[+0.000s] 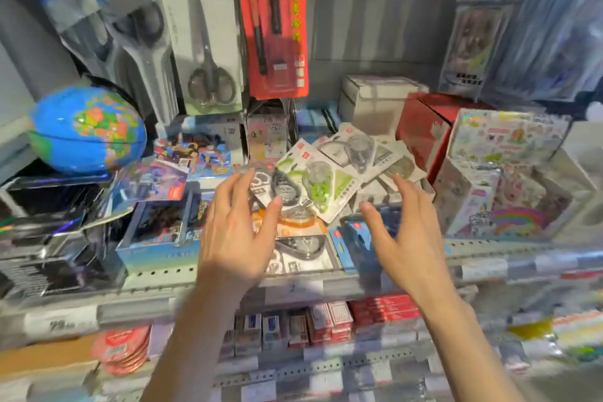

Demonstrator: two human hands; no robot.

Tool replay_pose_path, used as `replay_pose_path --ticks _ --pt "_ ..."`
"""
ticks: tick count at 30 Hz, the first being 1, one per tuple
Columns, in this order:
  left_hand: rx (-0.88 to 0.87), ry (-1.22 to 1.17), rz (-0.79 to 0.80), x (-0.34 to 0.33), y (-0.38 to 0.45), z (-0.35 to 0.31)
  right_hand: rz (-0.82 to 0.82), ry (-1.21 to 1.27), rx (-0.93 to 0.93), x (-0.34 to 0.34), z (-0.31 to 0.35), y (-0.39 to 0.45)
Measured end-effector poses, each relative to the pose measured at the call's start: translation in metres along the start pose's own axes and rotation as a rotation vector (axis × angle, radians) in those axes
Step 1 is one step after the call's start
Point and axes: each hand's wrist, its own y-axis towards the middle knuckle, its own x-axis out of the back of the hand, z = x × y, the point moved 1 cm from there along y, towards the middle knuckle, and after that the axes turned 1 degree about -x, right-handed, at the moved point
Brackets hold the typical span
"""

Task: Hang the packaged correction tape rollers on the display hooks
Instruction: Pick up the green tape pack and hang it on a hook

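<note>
Several packaged correction tape rollers [329, 176] lie in a loose heap on the shelf, one with a green roller on top, others white and grey behind it. My left hand [236, 231] hovers over the heap's left side, fingers spread, holding nothing. My right hand [403, 235] is at the heap's right side, fingers apart and curved, also empty. More roller packs [301, 249] lie flat between my hands near the shelf front. No bare display hook is plainly visible; the grey back panel [375, 29] above the heap is bare.
Packaged scissors [208, 42] and a red pen pack [274, 32] hang above the heap. A blue globe [86, 130] stands at left. A red box [424, 130] and sticker boxes [502, 173] stand at right. The shelf edge [293, 287] runs under my wrists.
</note>
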Motion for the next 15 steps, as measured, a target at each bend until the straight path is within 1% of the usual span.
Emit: replay_pose_path --ticks 1,3,5,7,10,15 --pt "0.010 -0.008 0.000 -0.003 0.011 0.003 -0.027 -0.023 0.027 -0.003 0.000 0.014" --pt "0.057 0.030 0.020 -0.006 0.029 0.006 -0.033 -0.097 0.064 -0.005 0.003 0.042" --pt "0.113 0.064 0.083 -0.008 0.046 0.006 0.019 -0.171 0.104 -0.008 0.008 0.071" --pt "0.144 0.110 0.126 -0.012 0.057 0.005 0.101 -0.254 0.158 -0.015 0.012 0.096" --pt "0.192 0.141 0.167 -0.015 0.069 0.006 0.294 -0.394 0.240 -0.027 0.019 0.129" --pt "0.235 0.165 0.153 -0.021 0.078 0.008 0.521 -0.510 0.295 -0.041 0.018 0.155"
